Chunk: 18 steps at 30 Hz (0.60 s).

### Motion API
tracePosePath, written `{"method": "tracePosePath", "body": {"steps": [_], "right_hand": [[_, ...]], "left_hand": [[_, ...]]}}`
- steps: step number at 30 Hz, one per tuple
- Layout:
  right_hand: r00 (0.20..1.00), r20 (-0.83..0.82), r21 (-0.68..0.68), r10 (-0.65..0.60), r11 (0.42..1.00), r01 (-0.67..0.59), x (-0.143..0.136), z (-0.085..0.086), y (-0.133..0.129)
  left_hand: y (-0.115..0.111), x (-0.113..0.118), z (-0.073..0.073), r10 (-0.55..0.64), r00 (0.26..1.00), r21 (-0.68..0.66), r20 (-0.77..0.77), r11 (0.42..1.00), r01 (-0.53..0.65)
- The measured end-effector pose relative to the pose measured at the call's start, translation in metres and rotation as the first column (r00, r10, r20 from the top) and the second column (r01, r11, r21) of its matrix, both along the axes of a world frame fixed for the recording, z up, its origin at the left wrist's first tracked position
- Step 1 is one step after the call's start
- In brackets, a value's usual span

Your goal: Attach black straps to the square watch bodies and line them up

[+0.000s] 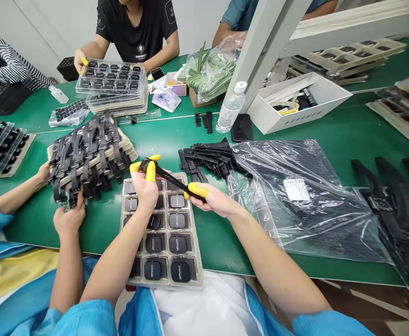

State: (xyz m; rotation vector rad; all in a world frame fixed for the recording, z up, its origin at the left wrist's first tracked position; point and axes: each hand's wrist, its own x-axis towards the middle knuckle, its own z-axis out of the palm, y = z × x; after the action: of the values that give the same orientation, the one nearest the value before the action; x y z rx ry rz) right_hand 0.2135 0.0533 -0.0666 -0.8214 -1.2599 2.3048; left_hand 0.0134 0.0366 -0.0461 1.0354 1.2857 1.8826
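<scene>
My left hand, with yellow finger covers, is closed on the watch-case end of a black strap. The strap's other end is pinched in my right hand, which also wears yellow covers. Both hands hold it above the upper part of a beige compartment tray. Square dark watch faces lie in the tray's compartments; my left hand and forearm hide part of its left side. A pile of loose black straps lies just beyond my right hand.
A plastic bag of straps and hanging black watches are at right. Behind stand a bottle, phone and white box. At left, a co-worker's hands hold a strap-covered tray stack. Others sit opposite; a post rises centrally.
</scene>
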Motion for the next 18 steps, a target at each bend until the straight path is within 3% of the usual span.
{"method": "tracePosePath", "body": {"steps": [6,10,12,14,16,18], "right_hand": [[0.996,0.078,0.061,-0.052,0.997,0.048,0.005,0.003,0.003],[0.994,0.105,0.085,-0.027,0.996,0.018,0.005,0.0,0.003],[0.988,0.117,0.112,-0.105,0.989,0.092,0.004,-0.003,0.005],[0.956,0.115,0.17,-0.271,0.953,0.25,0.003,-0.006,0.007],[0.904,0.094,0.23,-0.417,0.893,0.388,0.002,-0.007,0.008],[0.879,0.058,0.258,-0.474,0.858,0.445,0.0,-0.006,0.007]], "left_hand": [[0.006,-0.003,-0.007,-0.04,0.999,-0.009,-0.025,0.999,0.04],[0.013,-0.019,-0.01,0.117,0.993,-0.004,-0.026,0.993,-0.118],[0.015,-0.026,-0.011,0.166,0.986,-0.031,-0.023,0.985,-0.167],[0.014,-0.027,-0.014,0.103,0.993,-0.096,-0.054,0.99,-0.107],[0.011,-0.023,-0.019,-0.058,0.991,-0.182,-0.124,0.983,0.035],[0.006,-0.015,-0.024,-0.254,0.939,-0.264,-0.232,0.946,0.19]]}}
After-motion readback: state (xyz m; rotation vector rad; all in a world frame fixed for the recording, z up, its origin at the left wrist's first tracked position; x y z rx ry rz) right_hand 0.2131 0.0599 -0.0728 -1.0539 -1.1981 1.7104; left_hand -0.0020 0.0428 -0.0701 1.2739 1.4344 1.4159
